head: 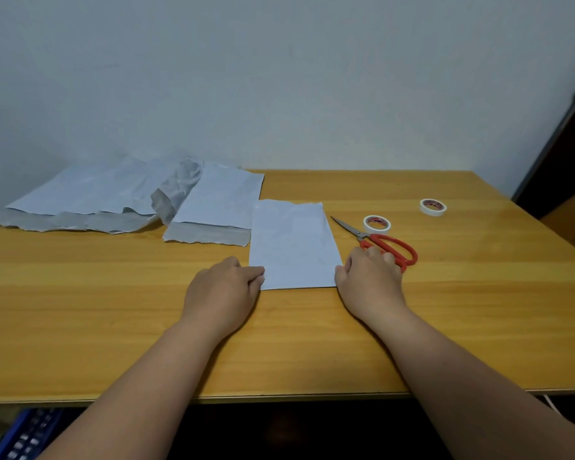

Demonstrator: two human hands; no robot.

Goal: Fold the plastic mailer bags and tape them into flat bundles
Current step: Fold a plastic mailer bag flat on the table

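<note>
white mailer, both hands on its near corners

wooden table [113, 310] up against a pale wall, both bare forearms reaching in from the bottom edge. left hand [224, 287] sits knuckles up at the near left corner of the folded mailer bag [292, 247], fingers curled in and the fingertips pinching that edge. right hand [369, 277] is at the near right corner, also knuckles up, thumb against the bag's right edge and the fingers bent over. looks like it's gripping the corner, though the fingers partly hide the contact. its knuckles also sit in front of the red scissors [384, 244], and i can't tell if they touch the handles.

the bag itself lies flat on the table in the middle, a narrow upright rectangle, white side up. behind it to the left there's another mailer [219, 200] with its grey flap showing, its right edge tucked under the folded one. further left a bigger crumpled mailer [90, 197] is spread along the wall.

scissors lie blades closed, pointing away to the left. one tape roll [376, 224] sits just beyond the blades, a second tape roll [433, 207] farther right, well apart from it.
</note>
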